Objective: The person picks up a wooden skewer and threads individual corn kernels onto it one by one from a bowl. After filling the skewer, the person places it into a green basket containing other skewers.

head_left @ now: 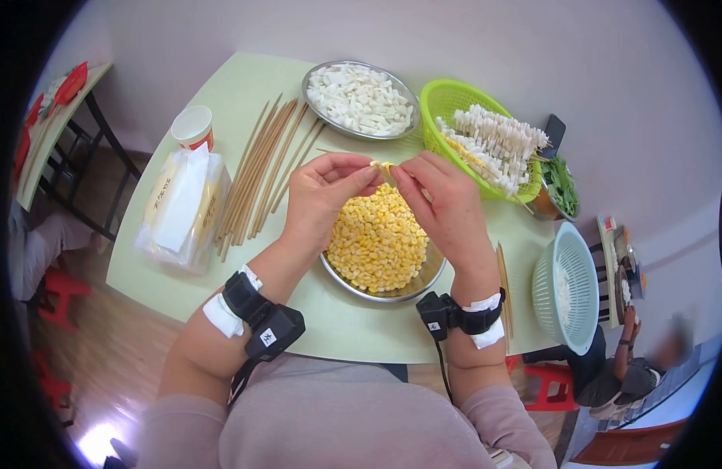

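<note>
My left hand (329, 191) is closed in a pinch above the metal bowl (376, 297). A thin wooden skewer (322, 150) shows its end behind this hand and seems to run through its grip. Pale and yellow corn kernels (383, 165) sit at the fingertips, between both hands. My right hand (443, 202) pinches at a yellow kernel there, its fingertips almost touching the left ones. Loose corn kernels (376, 241) are heaped in the bowl below. The fingers hide most of the skewer.
Bare skewers (259, 176) lie left, near a tissue pack (181, 207) and paper cup (193, 127). Behind are a plate of white pieces (361, 100) and a green basket (435, 102) of filled skewers. A blue basket (566, 289) stands right; another person (638, 367) sits beyond.
</note>
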The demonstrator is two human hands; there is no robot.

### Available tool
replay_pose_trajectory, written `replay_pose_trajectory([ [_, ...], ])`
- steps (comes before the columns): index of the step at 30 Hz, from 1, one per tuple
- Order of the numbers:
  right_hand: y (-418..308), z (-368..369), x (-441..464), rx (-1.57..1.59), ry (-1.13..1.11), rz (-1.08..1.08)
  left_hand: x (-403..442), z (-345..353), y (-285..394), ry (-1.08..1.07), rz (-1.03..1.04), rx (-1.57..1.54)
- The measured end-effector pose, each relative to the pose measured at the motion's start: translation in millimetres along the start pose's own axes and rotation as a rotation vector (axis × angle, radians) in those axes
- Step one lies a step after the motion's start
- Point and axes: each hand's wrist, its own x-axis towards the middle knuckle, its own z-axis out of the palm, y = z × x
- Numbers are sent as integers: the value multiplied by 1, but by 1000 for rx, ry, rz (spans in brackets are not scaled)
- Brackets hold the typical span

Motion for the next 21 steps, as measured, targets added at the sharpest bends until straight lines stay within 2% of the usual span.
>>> replay_pose_trajectory([
  [16,4,6,0,111,5,53,1,-1,-6,-32,39,22],
  [21,11,-10,0,143,188,125,2,-1,-2,-75,52,87],
])
